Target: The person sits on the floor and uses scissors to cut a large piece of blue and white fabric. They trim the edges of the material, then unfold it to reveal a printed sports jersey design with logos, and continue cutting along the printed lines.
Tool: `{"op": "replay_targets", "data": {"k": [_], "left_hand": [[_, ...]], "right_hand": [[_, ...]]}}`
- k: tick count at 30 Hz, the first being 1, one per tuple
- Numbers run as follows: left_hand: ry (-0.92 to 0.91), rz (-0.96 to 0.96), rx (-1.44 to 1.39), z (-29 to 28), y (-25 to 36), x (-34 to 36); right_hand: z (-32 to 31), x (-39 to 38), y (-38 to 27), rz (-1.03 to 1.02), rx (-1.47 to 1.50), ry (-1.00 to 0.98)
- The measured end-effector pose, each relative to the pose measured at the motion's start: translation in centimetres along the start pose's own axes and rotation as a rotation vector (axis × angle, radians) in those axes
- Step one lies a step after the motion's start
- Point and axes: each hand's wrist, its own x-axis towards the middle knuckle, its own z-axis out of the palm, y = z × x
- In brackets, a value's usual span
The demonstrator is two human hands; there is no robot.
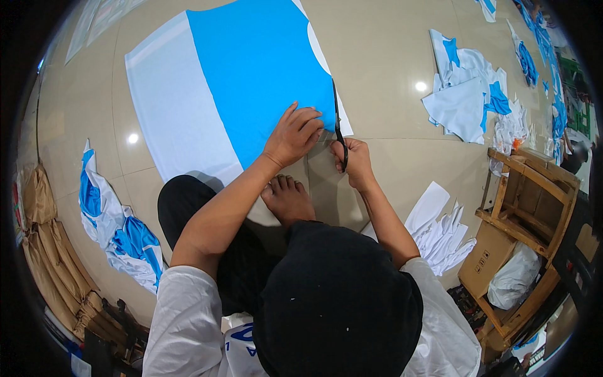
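Observation:
A large piece of blue and white fabric (251, 56) lies spread on the tiled floor. My left hand (295, 135) rests on its lower right part, fingers stretched and slightly bent over the blue. In my right hand (353, 163) is a pair of black scissors (339, 129), gripped by the handles. The blades run along the right edge of the fabric, at the border of blue and a narrow white strip (343, 119). Whether the blades are apart cannot be made out. My bare foot (289, 200) is just below the fabric, by my left wrist.
Crumpled blue and white cloth (122, 220) lies at left, and more cut pieces (468, 85) at upper right. White scraps (440, 235) are piled right of my right forearm. Beyond them are a wooden stool (534, 201) and a cardboard box (483, 257). Brown wrapped rolls (56, 251) line the far left.

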Motion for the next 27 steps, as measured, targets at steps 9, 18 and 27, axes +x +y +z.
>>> {"op": "replay_targets", "data": {"k": [9,18,27], "left_hand": [[-0.001,-0.003,-0.011,0.0,0.0,0.1],[-0.002,-0.001,-0.014,0.1,-0.1,0.0],[-0.007,-0.007,-0.010,0.1,-0.1,-0.1]], "right_hand": [[-0.1,1.6,-0.2,-0.029,-0.021,-0.005],[0.2,1.7,-0.6,-0.004,-0.029,0.008],[0.2,1.5,-0.8,-0.009,-0.025,0.014]]}}
